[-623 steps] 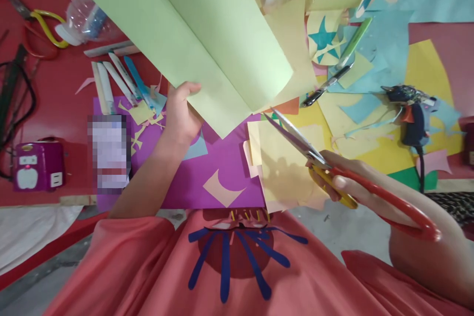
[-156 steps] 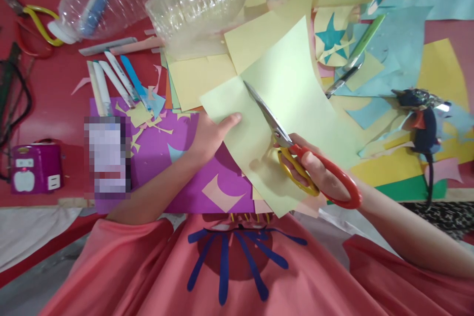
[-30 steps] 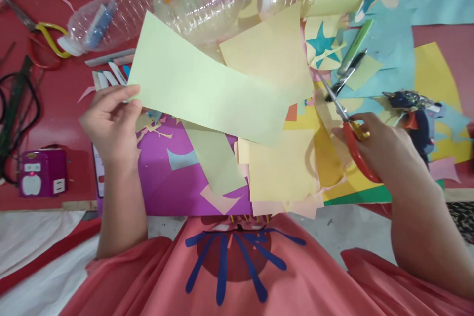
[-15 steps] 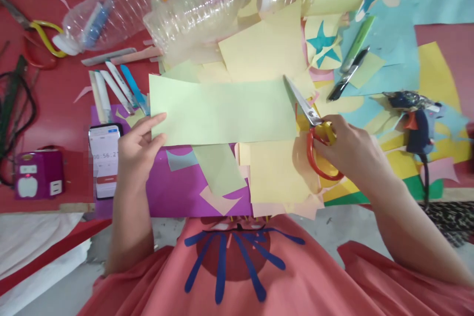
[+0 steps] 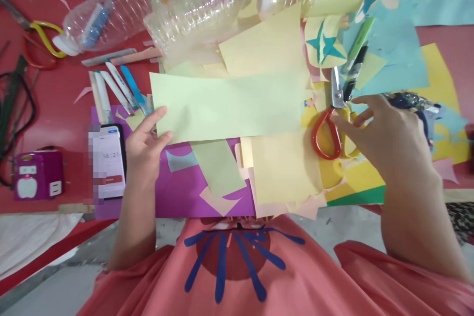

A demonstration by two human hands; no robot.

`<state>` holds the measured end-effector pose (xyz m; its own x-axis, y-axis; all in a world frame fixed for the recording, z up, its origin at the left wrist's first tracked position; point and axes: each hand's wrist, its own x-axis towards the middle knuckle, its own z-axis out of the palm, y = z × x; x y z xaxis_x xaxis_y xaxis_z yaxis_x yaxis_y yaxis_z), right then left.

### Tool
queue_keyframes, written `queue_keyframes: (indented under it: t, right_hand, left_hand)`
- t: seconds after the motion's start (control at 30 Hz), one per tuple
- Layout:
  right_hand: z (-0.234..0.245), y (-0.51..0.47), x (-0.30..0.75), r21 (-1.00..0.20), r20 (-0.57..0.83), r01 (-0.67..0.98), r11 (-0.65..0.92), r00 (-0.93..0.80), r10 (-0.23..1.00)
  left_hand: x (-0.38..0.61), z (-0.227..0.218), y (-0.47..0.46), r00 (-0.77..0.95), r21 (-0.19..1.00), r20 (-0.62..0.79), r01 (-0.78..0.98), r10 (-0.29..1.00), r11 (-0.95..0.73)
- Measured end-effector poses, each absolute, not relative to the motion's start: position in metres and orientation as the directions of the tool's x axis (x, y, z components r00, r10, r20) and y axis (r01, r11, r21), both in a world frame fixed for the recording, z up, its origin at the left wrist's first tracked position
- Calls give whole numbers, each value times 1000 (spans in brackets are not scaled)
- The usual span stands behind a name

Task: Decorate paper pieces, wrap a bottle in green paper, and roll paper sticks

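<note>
My left hand (image 5: 150, 133) pinches the left end of a long pale green paper strip (image 5: 225, 106) between thumb and fingers. The strip stretches sideways over other sheets, its right end free. My right hand (image 5: 385, 128) hovers over the handles of a pair of scissors (image 5: 326, 133) with red and yellow grips. Its fingers are spread and not closed round the grips; the thumb tip is close to or touching them. The scissors lie with blades pointing away from me, beside a black marker (image 5: 356, 71). Paper with teal star cutouts (image 5: 328, 44) lies just beyond the blades.
Clear plastic bottles (image 5: 200, 12) line the back. At left are several pens (image 5: 118, 86), a phone (image 5: 113, 158), a purple power box (image 5: 39, 175) and another pair of scissors (image 5: 46, 34). A glue gun (image 5: 425, 113) is partly behind my right hand. Cream paper (image 5: 285, 168) lies in front.
My right hand has moved right and its fingers have come off the scissors, which now lie further right with blades turned more upright. The black marker and star paper have shifted. My left hand keeps the strip.
</note>
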<state>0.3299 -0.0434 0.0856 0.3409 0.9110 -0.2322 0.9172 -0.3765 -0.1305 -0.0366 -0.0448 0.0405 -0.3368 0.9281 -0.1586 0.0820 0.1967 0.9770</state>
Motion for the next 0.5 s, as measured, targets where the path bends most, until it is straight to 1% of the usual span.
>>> queue_keyframes:
  t: [0.03,0.07,0.1,0.13,0.17,0.2,0.23,0.27,0.33,0.4,0.43,0.5]
  right_hand:
    - [87,-47,325,-258,-254,903,-344,280,926]
    - [88,-52,319,-417,-332,856,-305,168,928]
    - [88,-56,312,-573,-437,774,-269,-11,899]
    - [87,-61,305,-701,-505,663,-263,-201,839]
    - [84,-65,297,-803,-501,535,-263,-366,784]
    - [79,-69,289,-868,-458,417,-270,-461,760]
    - [74,-72,282,-909,-410,301,-289,-513,754]
    - [68,-74,276,-923,-385,197,-331,-536,752]
    - [58,-77,265,-905,-362,10,-424,-542,759]
    - [51,-78,256,-859,-360,-151,-488,-500,788]
    - [49,-77,252,-838,-372,-204,-506,-465,803]
    - [50,-74,243,-816,-428,-233,-530,-374,823]
  left_hand:
    - [-34,41,-44,-352,983,-163,21,922,181]
    - [-30,41,-43,-362,985,-168,-34,917,167]
    - [-26,42,-42,-369,984,-175,-81,913,156]
    - [-22,43,-42,-374,981,-188,-117,908,155]
    - [-18,43,-43,-369,975,-214,-143,904,172]
    - [-14,43,-44,-376,973,-219,-156,900,171]
    - [-11,42,-46,-376,974,-214,-157,901,166]
    - [-7,41,-48,-364,976,-207,-146,908,164]
    - [-2,39,-54,-312,980,-194,-97,930,172]
    - [3,36,-61,-232,976,-218,-46,948,213]
    - [6,36,-64,-197,972,-233,-22,952,233]
    - [12,36,-68,-159,973,-221,33,962,229]
